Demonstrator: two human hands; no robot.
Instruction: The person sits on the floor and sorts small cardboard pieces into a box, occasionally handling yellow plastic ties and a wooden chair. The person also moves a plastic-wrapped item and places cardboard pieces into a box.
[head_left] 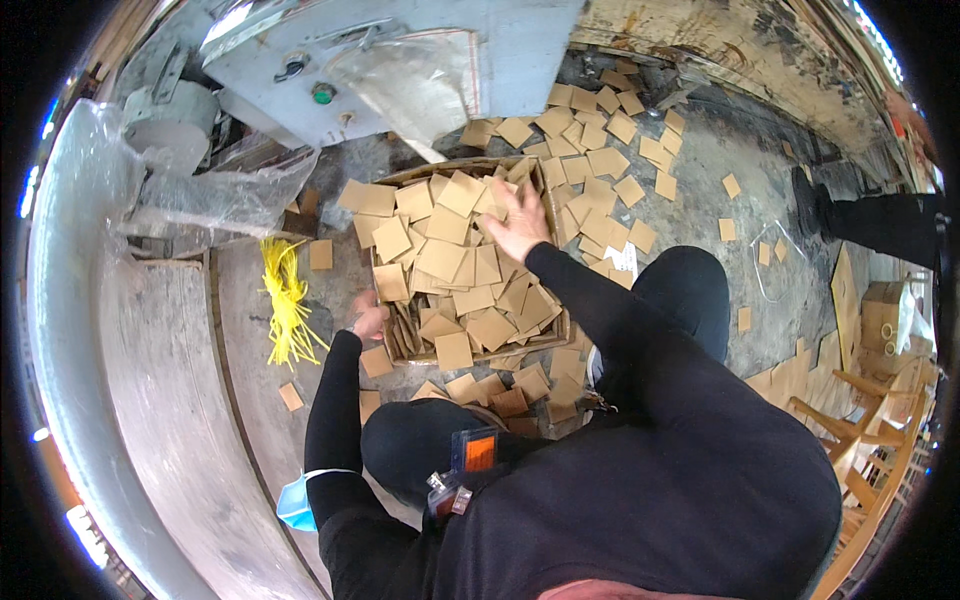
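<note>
Standing before the knees of the person on the grey concrete floor [690, 232], a brown cardboard box with an open top [557, 213] is filled with many small square pieces of light brown cardboard [447, 226], which lie loosely at different angles and rise above its rim in places. The right hand [517, 222] reaches over the right part of this heap, palm down; its fingers are spread and lightly bent upon the pieces, so it is released and not clenched. The left hand [370, 316] is at the outer left side of the box, with its fingers curled near the wall; whether it grasps the cardboard edge, I cannot tell. Around the box, more such squares are scattered, most densely beyond its right side, where a white sheet of paper [622, 259] lies among them. To the left, a bundle of bright yellow strips [286, 305] rests next to long, worn wooden boards [165, 360]. Behind the box stands a pale blue metal cabinet [525, 50] with a round green button [322, 94]. A light blue face mask [297, 503] hangs at the left arm, and at the far right appears another person's dark-trousered leg [880, 228].
</note>
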